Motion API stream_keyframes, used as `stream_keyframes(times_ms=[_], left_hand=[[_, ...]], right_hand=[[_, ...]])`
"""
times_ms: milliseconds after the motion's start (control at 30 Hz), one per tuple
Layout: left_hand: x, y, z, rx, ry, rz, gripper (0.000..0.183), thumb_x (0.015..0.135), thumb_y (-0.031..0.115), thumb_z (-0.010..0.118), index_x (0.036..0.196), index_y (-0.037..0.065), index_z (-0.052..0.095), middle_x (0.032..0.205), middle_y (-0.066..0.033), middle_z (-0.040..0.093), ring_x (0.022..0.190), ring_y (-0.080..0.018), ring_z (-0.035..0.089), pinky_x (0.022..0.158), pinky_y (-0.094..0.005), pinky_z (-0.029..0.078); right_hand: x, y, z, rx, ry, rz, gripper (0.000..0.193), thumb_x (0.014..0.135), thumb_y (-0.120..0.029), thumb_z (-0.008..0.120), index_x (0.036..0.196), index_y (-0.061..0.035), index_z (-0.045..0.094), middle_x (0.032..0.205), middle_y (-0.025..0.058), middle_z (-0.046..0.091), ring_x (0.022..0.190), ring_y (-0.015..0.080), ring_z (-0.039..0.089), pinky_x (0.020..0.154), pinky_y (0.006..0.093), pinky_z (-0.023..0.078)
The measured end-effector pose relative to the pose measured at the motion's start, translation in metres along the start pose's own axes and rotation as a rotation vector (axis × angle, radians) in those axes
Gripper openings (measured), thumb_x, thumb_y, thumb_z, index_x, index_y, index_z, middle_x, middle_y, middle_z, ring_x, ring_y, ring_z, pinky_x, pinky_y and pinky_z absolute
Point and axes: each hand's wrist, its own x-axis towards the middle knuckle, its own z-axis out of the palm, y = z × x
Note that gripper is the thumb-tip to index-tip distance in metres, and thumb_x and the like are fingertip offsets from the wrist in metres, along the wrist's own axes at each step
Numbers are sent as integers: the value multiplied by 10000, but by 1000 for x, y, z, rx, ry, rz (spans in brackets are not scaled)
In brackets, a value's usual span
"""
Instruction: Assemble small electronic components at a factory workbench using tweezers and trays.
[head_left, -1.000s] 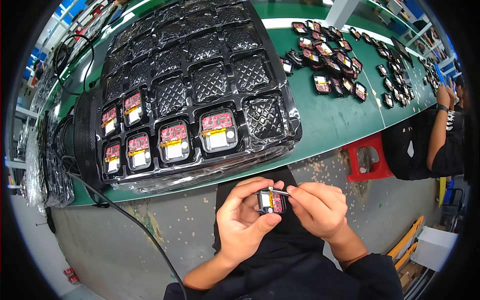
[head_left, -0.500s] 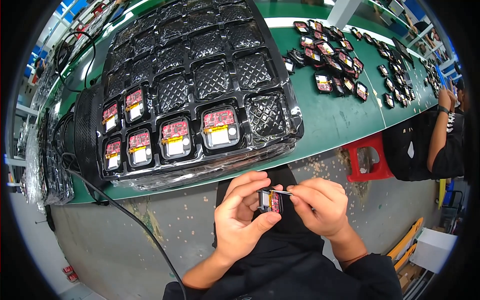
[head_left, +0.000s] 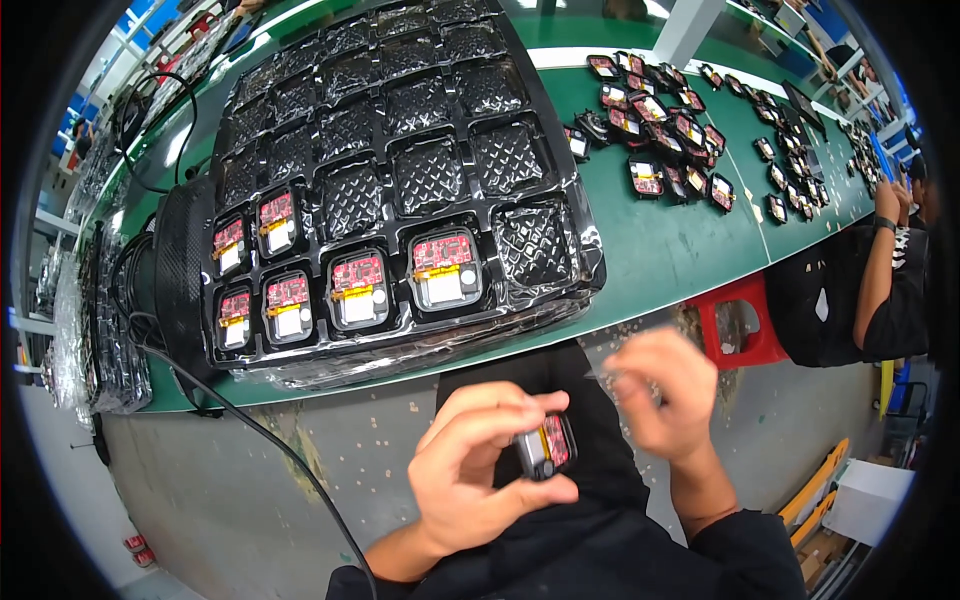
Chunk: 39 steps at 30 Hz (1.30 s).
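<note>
My left hand (head_left: 485, 465) grips a small black watch casing (head_left: 546, 446) by its edges, between thumb and fingers. The casing's open side shows a red circuit board, a yellow strip and a silvery part. My right hand (head_left: 665, 395) is raised apart from it on the right, fingers curled and smeared by motion. A faint thin streak at its fingertips looks like the tweezers (head_left: 600, 371). Beyond both hands, a black plastic tray (head_left: 400, 225) holds several similar open casings (head_left: 446, 270) in its near-left pockets.
The tray sits on a stack at the green table's (head_left: 640, 265) near edge. Piles of loose casings (head_left: 650, 130) lie at the right. A black cable (head_left: 270, 440) hangs down at the left. A red stool (head_left: 745, 325) and a seated co-worker (head_left: 850, 290) are farther right.
My right hand has pulled away from the casing, up and to the right, taking the thin metal tool off it. My left hand has lowered slightly and turned the casing.
</note>
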Motion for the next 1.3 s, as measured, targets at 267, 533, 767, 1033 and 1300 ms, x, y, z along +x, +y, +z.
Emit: stream_keyframes(times_ms=[267,533,767,1033,1300], left_hand=[[60,61,-16,796,72,496,484,672,76,984,928,39,575,1217,-186,562,1118,-389,712,910,-434,638],[132,77,-30,1429,334,345,308,780,-21,858,995,2,639,1053,-100,627,901,-213,666,836,-326,548],[141,79,-42,1499,176,275,210,823,125,839,870,-7,682,877,-134,661,740,-319,671,670,-409,525],[136,82,-49,1447,116,205,107,898,4,726,995,-38,738,957,-147,699,832,-289,693,755,-346,535],[140,87,-55,1602,-6,444,144,852,39,774,990,-1,758,974,-116,689,869,-304,678,752,-392,546]], right_hand=[[50,47,6,-491,158,279,315,934,-120,711,1214,3,633,1094,158,605,752,346,666,632,448,523],[44,61,17,-625,92,434,317,940,-204,732,1195,-63,608,1173,137,572,788,376,693,667,493,549],[46,57,13,-520,106,373,264,924,-127,740,1140,-50,610,1218,126,598,908,338,724,717,469,562],[44,58,13,-528,95,346,238,917,-115,746,1111,-51,623,1172,97,637,912,305,732,715,446,567],[45,56,9,-393,141,286,212,861,-73,785,1023,-19,660,1078,102,675,826,263,721,672,386,558]])
